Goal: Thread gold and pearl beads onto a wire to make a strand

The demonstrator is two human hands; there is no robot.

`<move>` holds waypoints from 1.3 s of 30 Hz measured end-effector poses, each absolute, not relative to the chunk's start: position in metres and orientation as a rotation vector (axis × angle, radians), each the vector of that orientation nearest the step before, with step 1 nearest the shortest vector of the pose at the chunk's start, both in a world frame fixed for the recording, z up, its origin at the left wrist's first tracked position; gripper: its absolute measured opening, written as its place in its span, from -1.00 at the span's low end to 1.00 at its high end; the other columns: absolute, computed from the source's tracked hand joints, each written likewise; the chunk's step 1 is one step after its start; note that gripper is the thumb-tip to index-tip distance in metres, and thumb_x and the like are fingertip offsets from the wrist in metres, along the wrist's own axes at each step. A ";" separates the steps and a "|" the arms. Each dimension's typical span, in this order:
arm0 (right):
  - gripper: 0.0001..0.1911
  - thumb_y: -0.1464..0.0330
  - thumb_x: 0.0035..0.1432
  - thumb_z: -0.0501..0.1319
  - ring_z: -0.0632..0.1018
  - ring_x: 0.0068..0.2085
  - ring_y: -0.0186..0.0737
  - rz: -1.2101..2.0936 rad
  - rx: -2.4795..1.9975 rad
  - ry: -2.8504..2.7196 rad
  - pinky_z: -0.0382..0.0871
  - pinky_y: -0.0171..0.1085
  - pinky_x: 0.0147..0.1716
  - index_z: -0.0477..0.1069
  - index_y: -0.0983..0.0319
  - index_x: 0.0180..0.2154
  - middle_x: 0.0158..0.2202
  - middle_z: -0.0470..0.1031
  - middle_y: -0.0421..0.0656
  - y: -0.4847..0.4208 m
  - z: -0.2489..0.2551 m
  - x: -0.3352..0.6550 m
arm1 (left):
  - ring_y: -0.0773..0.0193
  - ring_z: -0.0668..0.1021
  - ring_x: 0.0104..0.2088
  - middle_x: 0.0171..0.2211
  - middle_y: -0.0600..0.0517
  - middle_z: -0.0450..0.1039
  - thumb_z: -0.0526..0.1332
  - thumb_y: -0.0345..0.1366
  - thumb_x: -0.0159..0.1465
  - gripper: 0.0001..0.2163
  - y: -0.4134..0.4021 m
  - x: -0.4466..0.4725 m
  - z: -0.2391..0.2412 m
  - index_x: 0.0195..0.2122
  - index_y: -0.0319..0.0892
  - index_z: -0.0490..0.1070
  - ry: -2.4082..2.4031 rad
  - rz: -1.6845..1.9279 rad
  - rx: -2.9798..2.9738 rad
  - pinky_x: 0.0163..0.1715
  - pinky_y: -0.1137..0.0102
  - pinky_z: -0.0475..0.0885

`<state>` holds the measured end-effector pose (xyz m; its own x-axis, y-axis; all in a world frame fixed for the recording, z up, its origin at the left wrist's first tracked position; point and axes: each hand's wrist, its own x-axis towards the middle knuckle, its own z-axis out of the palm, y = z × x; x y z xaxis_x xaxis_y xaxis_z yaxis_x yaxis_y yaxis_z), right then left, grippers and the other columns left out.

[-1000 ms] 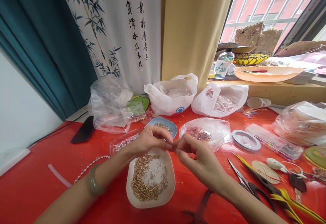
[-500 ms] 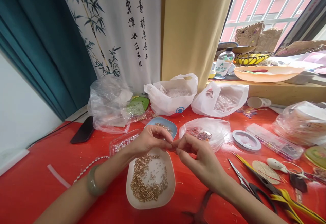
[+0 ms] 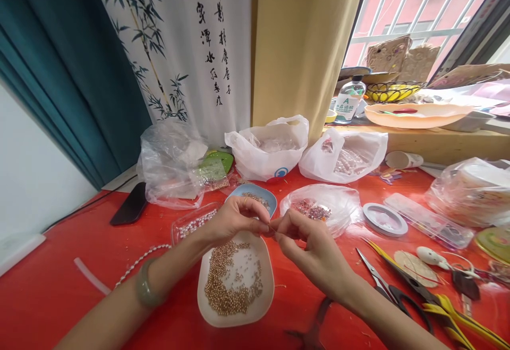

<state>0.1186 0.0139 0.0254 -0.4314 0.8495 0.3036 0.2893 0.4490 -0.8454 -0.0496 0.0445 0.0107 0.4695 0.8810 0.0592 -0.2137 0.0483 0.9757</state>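
Two bare hands meet over the red table (image 3: 171, 329), their fingertips nearly touching. The left hand (image 3: 239, 218) pinches narrowly with thumb and forefinger, and the right hand (image 3: 305, 236) pinches just beside it. Between them is a thin piece (image 3: 272, 229), too small to make out clearly, held above the far right corner of a white tray (image 3: 235, 320). Gold-coloured beads (image 3: 223, 283) heap along that tray's left and near sides, with looser ones scattered to the right. A green bracelet (image 3: 147, 284) circles the left forearm.

Beyond the left hand sits a blue dish (image 3: 273, 197) with more small beads; to its left, partly behind the forearm, is a clear box (image 3: 174, 230) of pearly beads. Far right of the hands lies a clear bag (image 3: 345, 206) holding reddish beads. Near right, scissors (image 3: 376, 271) rest beside yellow-and-black pliers (image 3: 418, 286).
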 end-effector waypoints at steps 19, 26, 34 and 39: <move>-0.79 0.25 0.03 0.14 0.52 -0.38 -0.26 1.519 -0.868 -1.613 0.38 -0.23 -0.31 0.33 0.28 -0.47 -0.48 0.50 -0.11 0.023 0.017 0.115 | 0.42 0.43 -0.53 -0.56 0.10 0.42 0.36 -0.47 -0.17 -0.82 0.043 -0.048 0.013 -0.51 -0.25 0.41 0.768 1.049 1.161 -0.51 0.50 0.34; -0.78 0.25 -0.02 0.21 0.54 -0.47 -0.32 1.676 -0.876 -1.426 0.41 -0.30 -0.36 0.32 0.29 -0.48 -0.57 0.50 -0.18 0.022 0.019 0.113 | 0.41 0.41 -0.54 -0.57 0.07 0.43 0.37 -0.38 -0.17 -0.88 0.042 -0.047 0.012 -0.59 -0.23 0.47 0.745 1.055 1.134 -0.52 0.48 0.30; -0.75 0.23 0.00 0.19 0.54 -0.48 -0.32 1.726 -0.769 -1.403 0.41 -0.27 -0.35 0.26 0.26 -0.34 -0.57 0.49 -0.21 0.020 0.016 0.110 | 0.44 0.37 -0.51 -0.51 0.10 0.34 0.34 -0.36 -0.10 -0.96 0.036 -0.043 0.017 -0.58 -0.17 0.51 0.645 1.081 1.166 -0.57 0.53 0.26; -0.73 0.23 0.05 0.14 0.51 -0.34 -0.27 1.382 -0.865 -1.560 0.36 -0.25 -0.34 0.20 0.21 -0.23 -0.40 0.48 -0.16 0.023 0.015 0.114 | 0.46 0.37 -0.60 -0.60 0.09 0.38 0.34 -0.34 -0.11 -0.93 0.033 -0.041 0.022 -0.58 -0.20 0.50 0.811 1.087 1.095 -0.59 0.53 0.27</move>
